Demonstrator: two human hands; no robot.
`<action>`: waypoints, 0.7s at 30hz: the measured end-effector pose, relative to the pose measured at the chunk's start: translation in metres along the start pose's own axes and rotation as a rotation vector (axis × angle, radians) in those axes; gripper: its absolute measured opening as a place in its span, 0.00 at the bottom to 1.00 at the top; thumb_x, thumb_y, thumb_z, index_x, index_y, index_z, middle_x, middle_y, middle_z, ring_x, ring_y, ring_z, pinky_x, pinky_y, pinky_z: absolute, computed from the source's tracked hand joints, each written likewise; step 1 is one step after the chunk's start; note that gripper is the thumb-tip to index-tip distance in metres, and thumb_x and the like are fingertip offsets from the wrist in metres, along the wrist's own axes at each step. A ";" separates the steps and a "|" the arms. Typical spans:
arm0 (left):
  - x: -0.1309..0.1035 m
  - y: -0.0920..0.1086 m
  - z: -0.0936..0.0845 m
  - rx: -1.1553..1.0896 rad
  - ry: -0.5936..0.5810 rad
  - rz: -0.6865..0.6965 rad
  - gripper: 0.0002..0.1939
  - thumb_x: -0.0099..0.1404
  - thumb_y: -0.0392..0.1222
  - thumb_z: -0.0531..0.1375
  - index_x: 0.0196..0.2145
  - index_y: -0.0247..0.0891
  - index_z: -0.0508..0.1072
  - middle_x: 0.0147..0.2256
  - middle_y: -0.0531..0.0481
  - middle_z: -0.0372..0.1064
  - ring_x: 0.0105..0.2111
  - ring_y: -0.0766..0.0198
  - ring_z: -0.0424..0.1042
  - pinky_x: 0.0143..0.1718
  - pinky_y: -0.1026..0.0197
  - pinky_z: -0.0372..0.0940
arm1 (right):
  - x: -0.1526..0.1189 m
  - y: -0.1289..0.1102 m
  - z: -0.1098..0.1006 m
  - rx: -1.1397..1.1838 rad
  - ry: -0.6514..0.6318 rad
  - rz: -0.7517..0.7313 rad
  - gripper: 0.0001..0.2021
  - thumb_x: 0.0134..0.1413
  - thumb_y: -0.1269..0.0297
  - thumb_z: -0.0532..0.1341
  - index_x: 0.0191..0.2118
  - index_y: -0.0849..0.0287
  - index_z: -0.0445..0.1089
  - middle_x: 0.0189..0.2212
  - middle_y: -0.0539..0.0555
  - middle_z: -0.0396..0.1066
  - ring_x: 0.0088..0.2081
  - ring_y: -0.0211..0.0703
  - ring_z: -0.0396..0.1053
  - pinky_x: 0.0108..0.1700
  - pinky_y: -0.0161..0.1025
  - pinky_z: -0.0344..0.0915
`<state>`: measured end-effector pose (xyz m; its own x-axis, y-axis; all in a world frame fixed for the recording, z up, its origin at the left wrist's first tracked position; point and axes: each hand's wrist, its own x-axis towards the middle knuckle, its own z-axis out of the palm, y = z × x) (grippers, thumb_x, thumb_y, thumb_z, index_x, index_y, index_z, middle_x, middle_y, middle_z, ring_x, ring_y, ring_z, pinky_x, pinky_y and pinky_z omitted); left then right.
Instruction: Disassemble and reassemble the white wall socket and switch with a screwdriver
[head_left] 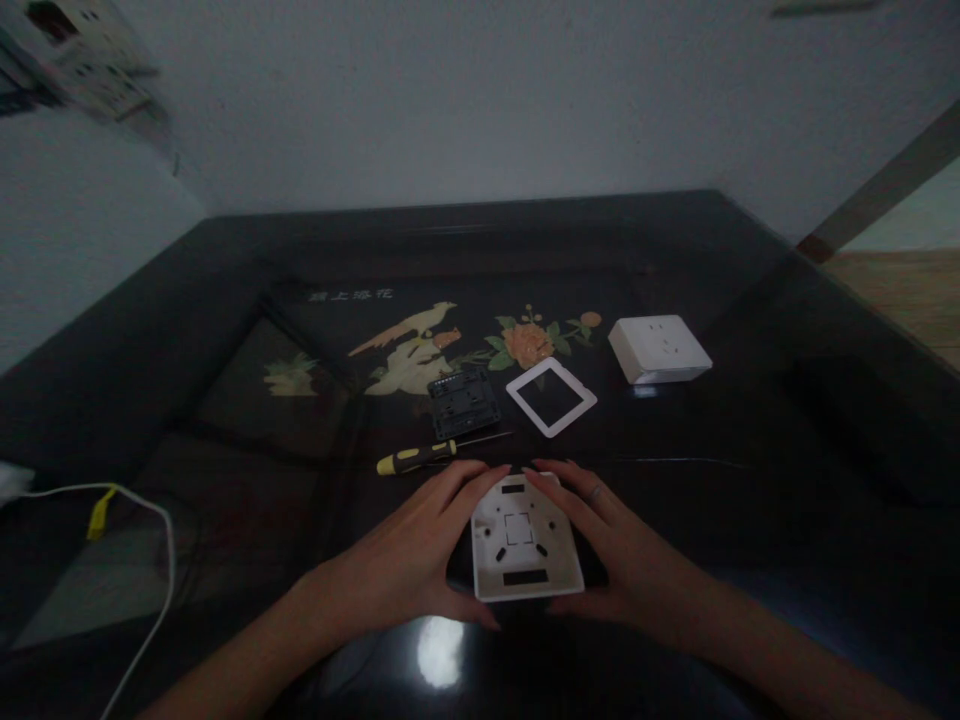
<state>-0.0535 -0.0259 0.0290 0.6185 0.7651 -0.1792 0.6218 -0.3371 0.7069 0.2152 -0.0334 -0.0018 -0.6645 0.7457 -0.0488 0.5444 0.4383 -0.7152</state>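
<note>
a: what's nearest?
b: a white plastic box (519, 528), squarish and shallow, with slots and small round holes through its floor. the left hand (424, 540) and right hand (624, 545) hold it between them, fingertips at the far rim, thumbs at the near edge.
a: beyond that?
b: a screwdriver (417, 458) with a yellow-and-dark handle and thin shaft, a ridged black plate (464, 402), then a flat white frame (578, 403), square with an open middle.
a: farther?
b: a boxy white socket (664, 345) on the glossy black table (465, 245), then a matte pale wall (450, 110).
a: what's unclear?
b: the hands cover much of the box's sides, and i can't tell whether it touches the table. both forearms and a white cable (171, 560) are cut off; the fittings (90, 60) at upper left are blurred.
</note>
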 end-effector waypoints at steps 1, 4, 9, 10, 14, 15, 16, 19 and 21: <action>0.000 0.000 0.000 -0.010 0.004 -0.002 0.62 0.43 0.52 0.76 0.69 0.54 0.47 0.65 0.42 0.52 0.64 0.41 0.57 0.63 0.38 0.59 | 0.000 0.000 0.000 -0.002 -0.002 0.000 0.54 0.46 0.50 0.71 0.72 0.42 0.37 0.69 0.62 0.46 0.69 0.63 0.48 0.65 0.62 0.56; -0.001 -0.001 -0.001 -0.042 0.011 -0.002 0.61 0.43 0.52 0.76 0.68 0.55 0.49 0.65 0.43 0.53 0.64 0.40 0.56 0.63 0.38 0.58 | 0.002 -0.001 -0.001 0.012 -0.009 0.007 0.54 0.45 0.46 0.70 0.72 0.43 0.38 0.69 0.62 0.46 0.69 0.64 0.47 0.65 0.64 0.54; -0.002 0.002 -0.005 -0.076 -0.007 -0.007 0.63 0.41 0.56 0.76 0.68 0.55 0.48 0.66 0.43 0.51 0.65 0.40 0.55 0.64 0.37 0.57 | 0.003 -0.004 -0.010 0.080 -0.005 0.008 0.56 0.39 0.40 0.70 0.71 0.42 0.41 0.70 0.61 0.45 0.69 0.65 0.47 0.65 0.64 0.54; -0.002 0.003 -0.006 -0.080 0.000 -0.011 0.61 0.43 0.56 0.75 0.68 0.55 0.49 0.66 0.44 0.51 0.65 0.41 0.54 0.64 0.38 0.57 | 0.003 -0.004 -0.012 0.092 0.009 0.006 0.54 0.41 0.41 0.70 0.71 0.42 0.42 0.70 0.60 0.45 0.69 0.64 0.47 0.65 0.63 0.54; 0.002 0.005 -0.016 -0.112 0.183 0.003 0.35 0.60 0.51 0.67 0.63 0.52 0.61 0.61 0.46 0.61 0.60 0.50 0.64 0.60 0.45 0.64 | 0.004 -0.004 -0.019 0.137 0.149 0.005 0.39 0.53 0.46 0.65 0.68 0.45 0.52 0.68 0.59 0.53 0.67 0.57 0.54 0.65 0.58 0.57; 0.003 0.003 -0.020 -0.126 0.265 0.002 0.28 0.63 0.49 0.64 0.60 0.51 0.65 0.56 0.47 0.67 0.55 0.52 0.69 0.56 0.48 0.68 | 0.005 -0.003 -0.021 0.148 0.202 0.010 0.35 0.56 0.48 0.64 0.67 0.45 0.55 0.66 0.59 0.57 0.66 0.56 0.57 0.64 0.58 0.59; 0.004 0.000 -0.024 -0.137 0.356 -0.007 0.22 0.66 0.48 0.61 0.57 0.50 0.68 0.51 0.47 0.71 0.49 0.55 0.73 0.52 0.50 0.70 | 0.006 -0.002 -0.024 0.159 0.258 0.018 0.30 0.58 0.51 0.62 0.65 0.46 0.59 0.63 0.58 0.61 0.64 0.55 0.60 0.63 0.57 0.61; 0.009 -0.019 -0.038 -0.069 0.632 -0.078 0.15 0.68 0.46 0.56 0.50 0.44 0.72 0.43 0.48 0.76 0.41 0.58 0.76 0.46 0.54 0.73 | 0.014 -0.002 -0.034 0.189 0.382 0.065 0.21 0.62 0.56 0.59 0.59 0.48 0.66 0.55 0.57 0.71 0.55 0.52 0.71 0.56 0.54 0.70; 0.013 -0.037 -0.046 0.045 0.730 -0.120 0.14 0.68 0.45 0.55 0.49 0.41 0.73 0.43 0.47 0.76 0.42 0.57 0.76 0.48 0.52 0.71 | 0.024 -0.003 -0.043 0.166 0.392 0.096 0.19 0.62 0.58 0.57 0.57 0.50 0.68 0.50 0.57 0.75 0.49 0.50 0.75 0.51 0.50 0.73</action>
<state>-0.0907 0.0215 0.0317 0.0778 0.9630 0.2582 0.6938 -0.2382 0.6796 0.2197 0.0046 0.0290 -0.3530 0.9272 0.1251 0.4829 0.2951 -0.8244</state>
